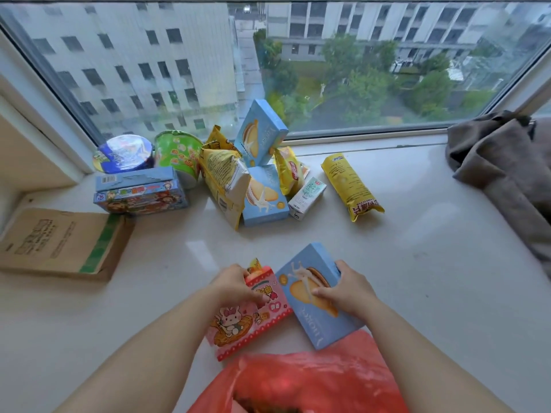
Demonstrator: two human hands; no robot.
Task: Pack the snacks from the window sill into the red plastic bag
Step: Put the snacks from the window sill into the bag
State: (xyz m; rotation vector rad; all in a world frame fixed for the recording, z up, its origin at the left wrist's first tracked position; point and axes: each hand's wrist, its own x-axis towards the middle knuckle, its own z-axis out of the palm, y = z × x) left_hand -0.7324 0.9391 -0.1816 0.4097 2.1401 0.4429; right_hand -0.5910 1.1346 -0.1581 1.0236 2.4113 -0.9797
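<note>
My left hand (238, 286) grips a pink snack box with a rabbit picture (238, 326). My right hand (347, 289) holds a light blue biscuit box (310, 311) by its far end, thumb on its face. Both boxes are just above the open red plastic bag (301, 383) at the near edge. Further back on the sill stand two more blue biscuit boxes (262, 135), yellow snack bags (222, 177), a long yellow packet (348, 186), a small milk carton (307, 198), a green cup (177, 155), a blue bowl (125, 155) and a cartoon box (140, 195).
The white window sill (432, 263) runs under a wide window (268, 55). A flat cardboard box (59, 242) lies at the left. A grey cloth (507, 165) is heaped at the right end.
</note>
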